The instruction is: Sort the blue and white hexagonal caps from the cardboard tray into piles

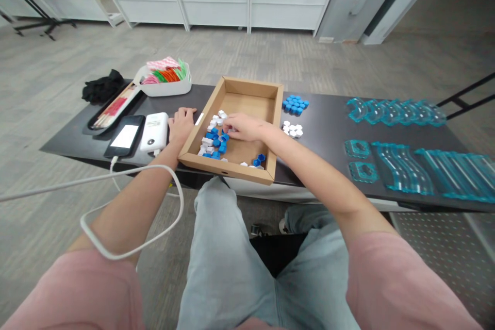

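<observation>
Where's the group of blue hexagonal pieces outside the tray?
In the head view, the blue group sits on the dark table, just right of the cardboard tray and directly beyond the white group.

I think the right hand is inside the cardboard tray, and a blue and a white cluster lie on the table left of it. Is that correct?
Wrong side: the head view shows the blue cluster and white cluster on the table right of the cardboard tray. The right hand is inside.
</observation>
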`<state>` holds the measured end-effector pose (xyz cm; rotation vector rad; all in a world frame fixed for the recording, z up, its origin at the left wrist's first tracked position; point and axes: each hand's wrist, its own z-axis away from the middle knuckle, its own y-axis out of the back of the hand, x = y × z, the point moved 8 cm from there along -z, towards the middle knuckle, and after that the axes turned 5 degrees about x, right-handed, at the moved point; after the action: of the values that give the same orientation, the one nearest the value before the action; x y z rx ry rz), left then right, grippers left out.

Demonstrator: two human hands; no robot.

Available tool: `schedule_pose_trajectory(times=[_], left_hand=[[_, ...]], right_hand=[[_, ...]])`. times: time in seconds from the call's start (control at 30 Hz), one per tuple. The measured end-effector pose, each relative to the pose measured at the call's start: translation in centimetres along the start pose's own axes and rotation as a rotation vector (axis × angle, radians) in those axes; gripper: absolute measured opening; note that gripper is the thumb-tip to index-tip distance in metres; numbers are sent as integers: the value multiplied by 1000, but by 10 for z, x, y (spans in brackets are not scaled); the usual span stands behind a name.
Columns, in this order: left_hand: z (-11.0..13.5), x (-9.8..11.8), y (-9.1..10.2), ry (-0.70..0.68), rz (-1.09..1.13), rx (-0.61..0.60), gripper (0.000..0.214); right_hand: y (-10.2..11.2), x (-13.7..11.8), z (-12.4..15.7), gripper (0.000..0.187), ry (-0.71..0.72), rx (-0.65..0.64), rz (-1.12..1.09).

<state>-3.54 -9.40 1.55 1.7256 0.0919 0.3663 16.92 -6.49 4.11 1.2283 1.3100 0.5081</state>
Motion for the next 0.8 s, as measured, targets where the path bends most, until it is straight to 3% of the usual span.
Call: schedule_pose_trajectory(times=[0.13, 0.23, 0.37, 0.47, 0.63, 0.8], left_hand=[[0, 1, 1, 10, -30, 12, 61], [1, 2, 2, 7, -38, 7, 63], [2, 2, 3, 12, -47, -6, 63], [2, 2, 4, 18, -53, -10, 63], [2, 4, 7, 20, -48, -44, 62], [3, 6, 9, 26, -50, -96, 63]], right_hand=[[20, 3, 5, 19, -17, 165, -111], [49, 11, 24, 23, -7, 345, -206], [93, 57, 80, 34, -145, 638, -258], [111, 106, 132, 37, -314, 793, -340], [111, 157, 196, 38, -527, 818, -448], [104, 168, 211, 28, -646, 755, -413]])
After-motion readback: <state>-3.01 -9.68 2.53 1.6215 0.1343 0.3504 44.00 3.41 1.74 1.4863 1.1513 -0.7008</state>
